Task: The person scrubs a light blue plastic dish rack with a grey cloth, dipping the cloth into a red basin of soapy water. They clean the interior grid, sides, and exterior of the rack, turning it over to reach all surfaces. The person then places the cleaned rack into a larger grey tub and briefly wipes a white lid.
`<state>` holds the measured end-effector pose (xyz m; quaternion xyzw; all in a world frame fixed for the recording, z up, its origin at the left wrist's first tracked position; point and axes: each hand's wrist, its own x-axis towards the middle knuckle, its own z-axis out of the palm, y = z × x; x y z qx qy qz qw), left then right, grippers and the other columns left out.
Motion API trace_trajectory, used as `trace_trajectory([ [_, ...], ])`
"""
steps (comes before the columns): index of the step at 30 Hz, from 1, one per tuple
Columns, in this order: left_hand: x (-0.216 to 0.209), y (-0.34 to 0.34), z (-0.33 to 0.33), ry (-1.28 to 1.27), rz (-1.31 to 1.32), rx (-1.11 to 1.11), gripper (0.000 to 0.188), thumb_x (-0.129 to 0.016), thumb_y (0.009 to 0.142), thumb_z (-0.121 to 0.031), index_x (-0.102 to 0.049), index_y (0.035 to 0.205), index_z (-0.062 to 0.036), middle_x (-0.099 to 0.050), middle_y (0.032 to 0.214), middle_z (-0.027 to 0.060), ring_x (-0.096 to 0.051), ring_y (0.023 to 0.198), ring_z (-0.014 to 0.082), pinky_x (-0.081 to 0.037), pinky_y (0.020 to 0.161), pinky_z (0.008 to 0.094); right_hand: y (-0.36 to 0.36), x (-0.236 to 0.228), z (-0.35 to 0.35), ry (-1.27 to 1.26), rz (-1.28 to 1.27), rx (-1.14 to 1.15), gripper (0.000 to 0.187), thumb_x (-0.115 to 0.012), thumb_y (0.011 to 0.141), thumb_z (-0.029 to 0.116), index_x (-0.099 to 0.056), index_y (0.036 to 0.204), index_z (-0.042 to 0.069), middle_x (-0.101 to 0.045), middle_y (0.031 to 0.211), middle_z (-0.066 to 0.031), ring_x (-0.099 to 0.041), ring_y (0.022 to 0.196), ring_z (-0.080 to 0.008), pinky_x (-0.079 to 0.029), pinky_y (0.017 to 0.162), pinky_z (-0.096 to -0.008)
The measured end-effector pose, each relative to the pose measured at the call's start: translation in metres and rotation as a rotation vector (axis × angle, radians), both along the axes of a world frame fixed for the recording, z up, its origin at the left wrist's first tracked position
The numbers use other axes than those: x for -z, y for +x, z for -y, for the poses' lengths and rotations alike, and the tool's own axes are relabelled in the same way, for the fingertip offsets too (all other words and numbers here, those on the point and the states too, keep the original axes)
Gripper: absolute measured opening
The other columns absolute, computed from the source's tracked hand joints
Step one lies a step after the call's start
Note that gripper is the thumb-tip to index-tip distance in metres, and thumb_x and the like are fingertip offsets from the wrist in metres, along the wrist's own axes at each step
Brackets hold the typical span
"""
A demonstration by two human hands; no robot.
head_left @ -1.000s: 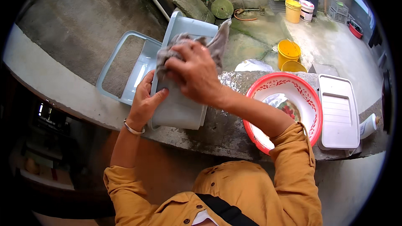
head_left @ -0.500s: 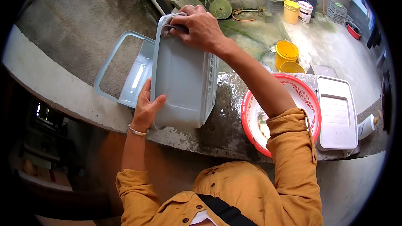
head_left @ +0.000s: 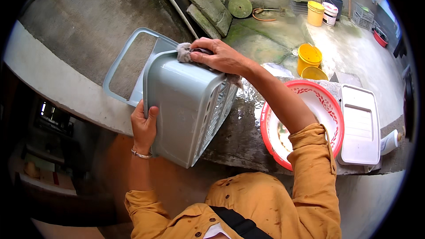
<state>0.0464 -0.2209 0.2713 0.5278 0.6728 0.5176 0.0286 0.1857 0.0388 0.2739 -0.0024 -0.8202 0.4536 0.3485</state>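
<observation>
A grey-blue plastic basket [head_left: 172,110] with slotted panels is tilted on its side over the wet ledge's front edge. My left hand [head_left: 144,128] grips its rim, thumb on one side and fingers on the other. On the basket's upper side, my right hand [head_left: 221,56] presses a wet grey cloth [head_left: 184,53], which bunches out by the thumb and trails below the palm. Behind it, a similar pale blue plastic piece [head_left: 116,62] with a large opening lies on the ledge, partly hidden by the basket.
On the wet concrete ledge [head_left: 239,150], a red-rimmed enamel basin [head_left: 264,128] stands right of the basket, below my right forearm. Beyond it are a white plastic lid [head_left: 361,126] and a white bottle [head_left: 389,143]. Yellow buckets [head_left: 308,55] and stone slabs [head_left: 210,11] occupy the lower yard.
The basket has turned and tilted, its lower end coming nearer to me. My right hand and the cloth have moved from the rim's corner onto its upper side. My left hand still grips the rim.
</observation>
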Motion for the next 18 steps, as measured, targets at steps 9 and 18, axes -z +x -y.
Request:
trace_trajectory([
  [9,0.033,-0.001,0.051,0.066,0.035,-0.112,0.047,-0.062,0.086,-0.047,-0.058,0.095,-0.0018,-0.055,0.077,-0.0047,-0.046,0.072,0.0051,-0.04,0.063,0.0213,-0.019,0.059,-0.018,-0.008,-0.007,0.125,0.029,-0.065,0.084,0.026,-0.065,0.103,0.004,-0.061,0.103,-0.0116,-0.058,0.092,-0.0251,-0.045,0.08,-0.0344],
  [18,0.055,-0.012,0.076,0.11,0.08,-0.138,0.053,-0.065,0.081,-0.054,-0.058,0.088,-0.0018,-0.054,0.074,-0.0052,-0.045,0.07,0.0041,-0.039,0.06,0.0212,-0.014,0.001,0.07,0.143,-0.065,-0.236,0.039,-0.061,0.088,0.039,-0.063,0.108,0.007,-0.054,0.116,-0.013,-0.048,0.112,-0.028,-0.037,0.096,-0.0373],
])
